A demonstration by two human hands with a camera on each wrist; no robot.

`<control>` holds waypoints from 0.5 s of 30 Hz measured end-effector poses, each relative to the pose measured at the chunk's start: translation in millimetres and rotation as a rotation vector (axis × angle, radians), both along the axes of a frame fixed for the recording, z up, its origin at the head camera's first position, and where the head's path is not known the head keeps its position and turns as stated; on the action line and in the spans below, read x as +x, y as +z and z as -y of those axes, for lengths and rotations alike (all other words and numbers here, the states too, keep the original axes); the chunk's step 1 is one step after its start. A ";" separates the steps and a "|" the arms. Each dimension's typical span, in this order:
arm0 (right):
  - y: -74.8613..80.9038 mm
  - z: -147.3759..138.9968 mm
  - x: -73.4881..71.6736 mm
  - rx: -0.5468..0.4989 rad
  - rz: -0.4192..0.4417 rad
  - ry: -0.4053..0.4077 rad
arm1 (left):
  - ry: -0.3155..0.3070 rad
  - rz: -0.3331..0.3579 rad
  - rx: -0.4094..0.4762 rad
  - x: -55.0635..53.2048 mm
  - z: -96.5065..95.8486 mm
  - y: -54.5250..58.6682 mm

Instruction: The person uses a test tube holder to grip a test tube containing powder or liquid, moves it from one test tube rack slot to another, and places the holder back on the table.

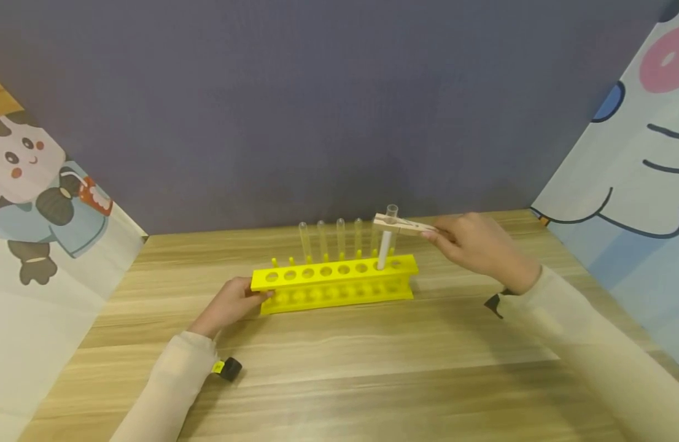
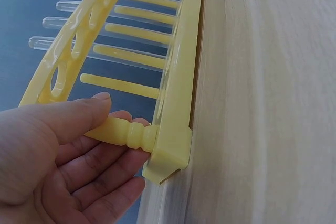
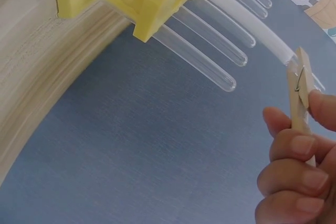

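Note:
A yellow test tube rack [image 1: 334, 280] stands on the wood-grain table, gripped at its left end by my left hand [image 1: 231, 305]. In the left wrist view, thumb and fingers go round its yellow end post [image 2: 125, 132]. My right hand [image 1: 477, 248] holds a wooden test tube clamp [image 1: 407, 227], like a clothespin, by its rear part. The clamp's front end grips a clear test tube [image 1: 384, 250] near its mouth. White filling shows in the tube, which leans slightly, its lower end at a hole near the rack's right end.
Several clear test tubes [image 1: 341, 238] sit upside down on pegs along the rack's back row. Behind the table [image 1: 339, 380] rises a dark grey-blue panel [image 1: 317, 123]. Cartoon-printed panels [image 1: 610, 172] flank both sides.

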State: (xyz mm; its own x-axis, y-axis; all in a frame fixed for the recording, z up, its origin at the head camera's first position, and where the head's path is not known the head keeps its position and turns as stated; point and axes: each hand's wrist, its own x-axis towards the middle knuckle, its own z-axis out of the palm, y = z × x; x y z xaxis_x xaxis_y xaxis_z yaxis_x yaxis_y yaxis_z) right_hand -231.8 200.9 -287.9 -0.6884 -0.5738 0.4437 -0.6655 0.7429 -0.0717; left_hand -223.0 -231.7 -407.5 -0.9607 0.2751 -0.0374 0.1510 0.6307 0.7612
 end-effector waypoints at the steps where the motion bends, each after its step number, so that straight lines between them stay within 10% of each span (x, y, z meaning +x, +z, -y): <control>1: -0.6 -0.1 -0.5 -0.002 -0.004 0.001 | 0.000 0.003 0.001 0.0 -0.1 0.5; 15: -8.1 2.3 -3.5 0.007 0.055 -0.010 | -0.007 -0.027 -0.016 -2.3 0.5 -1.6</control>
State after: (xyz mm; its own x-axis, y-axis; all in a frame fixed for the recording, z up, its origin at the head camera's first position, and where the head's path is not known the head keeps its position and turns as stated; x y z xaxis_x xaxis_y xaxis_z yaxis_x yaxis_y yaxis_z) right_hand -235.3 198.6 -296.0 -0.7174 -0.5694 0.4015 -0.6530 0.7504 -0.1026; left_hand -225.3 -232.2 -409.2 -0.9595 0.2812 -0.0164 0.1753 0.6418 0.7466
